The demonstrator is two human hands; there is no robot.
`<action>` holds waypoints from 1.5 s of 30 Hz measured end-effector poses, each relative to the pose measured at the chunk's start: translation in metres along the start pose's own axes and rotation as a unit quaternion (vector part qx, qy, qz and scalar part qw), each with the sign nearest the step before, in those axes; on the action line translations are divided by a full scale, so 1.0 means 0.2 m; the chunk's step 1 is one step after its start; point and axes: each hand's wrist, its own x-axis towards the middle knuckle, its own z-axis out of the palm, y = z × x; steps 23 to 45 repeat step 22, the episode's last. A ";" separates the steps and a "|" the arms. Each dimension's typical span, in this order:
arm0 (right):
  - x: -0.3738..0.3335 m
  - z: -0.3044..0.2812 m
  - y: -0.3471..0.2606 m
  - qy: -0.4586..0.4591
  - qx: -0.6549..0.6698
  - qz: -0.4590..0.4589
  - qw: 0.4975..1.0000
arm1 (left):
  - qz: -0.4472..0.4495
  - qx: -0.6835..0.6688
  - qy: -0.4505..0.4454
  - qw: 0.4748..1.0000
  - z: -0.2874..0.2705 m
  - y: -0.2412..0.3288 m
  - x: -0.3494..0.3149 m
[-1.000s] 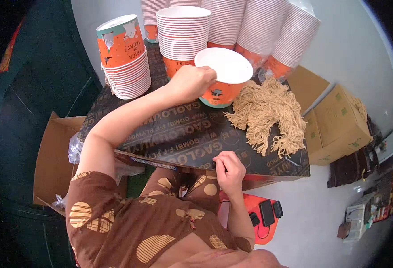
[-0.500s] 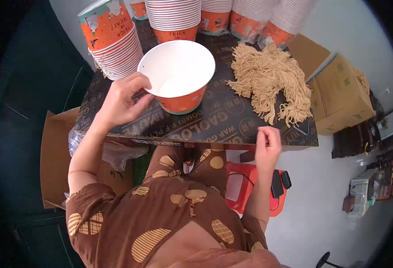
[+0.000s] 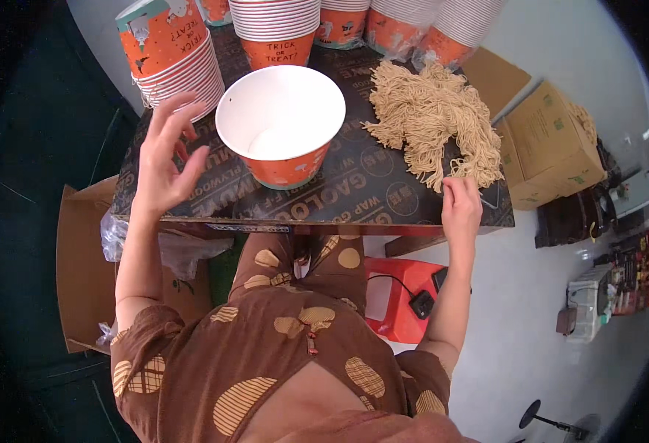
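An orange paper bucket point(image 3: 284, 168) with a white inside stands upright on the dark table, with a small hole below its rim at the left. My left hand point(image 3: 163, 159) is raised to the left of it, fingers spread and curved, holding nothing and apart from the rim. At the table's front right, my right hand point(image 3: 463, 210) has its thumb and fingers pressed together by the lower ends of a pile of tan cords point(image 3: 439, 118). Whether a strand is between those fingertips is too small to tell.
Several stacks of nested paper buckets point(image 3: 276, 22) line the table's point(image 3: 214, 203) far side; a leaning stack point(image 3: 169, 55) is at the left. Cardboard boxes stand at the right point(image 3: 553, 148) and lower left point(image 3: 81, 258). A red stool point(image 3: 409, 277) holding a black device is under the front edge.
My left hand has let go of the bucket's rim and drawn away to the left, its fingers opening. My right hand has moved forward and right to the cord ends.
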 end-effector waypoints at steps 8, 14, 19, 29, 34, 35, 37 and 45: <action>0.14 0.02 0.02 -0.094 -0.019 -0.094 0.991 | -0.004 0.005 0.053 0.999 0.01 0.02 -0.06; 0.16 0.04 0.04 -0.089 -0.012 -0.123 0.988 | -0.002 -0.004 0.059 0.998 0.01 0.05 -0.07; 0.14 0.03 -0.06 -0.052 0.049 -0.139 0.988 | 0.007 -0.004 0.069 0.998 0.03 0.10 -0.05; 0.08 0.07 -0.20 -0.069 0.059 -0.186 0.978 | 0.046 0.018 0.037 0.998 0.02 0.11 -0.04; 0.08 0.07 -0.20 -0.069 0.059 -0.186 0.978 | 0.046 0.018 0.037 0.998 0.02 0.11 -0.04; 0.08 0.07 -0.20 -0.069 0.059 -0.186 0.978 | 0.046 0.018 0.037 0.998 0.02 0.11 -0.04; 0.08 0.07 -0.20 -0.069 0.059 -0.186 0.978 | 0.046 0.018 0.037 0.998 0.02 0.11 -0.04; 0.08 0.07 -0.20 -0.069 0.059 -0.186 0.978 | 0.046 0.018 0.037 0.998 0.02 0.11 -0.04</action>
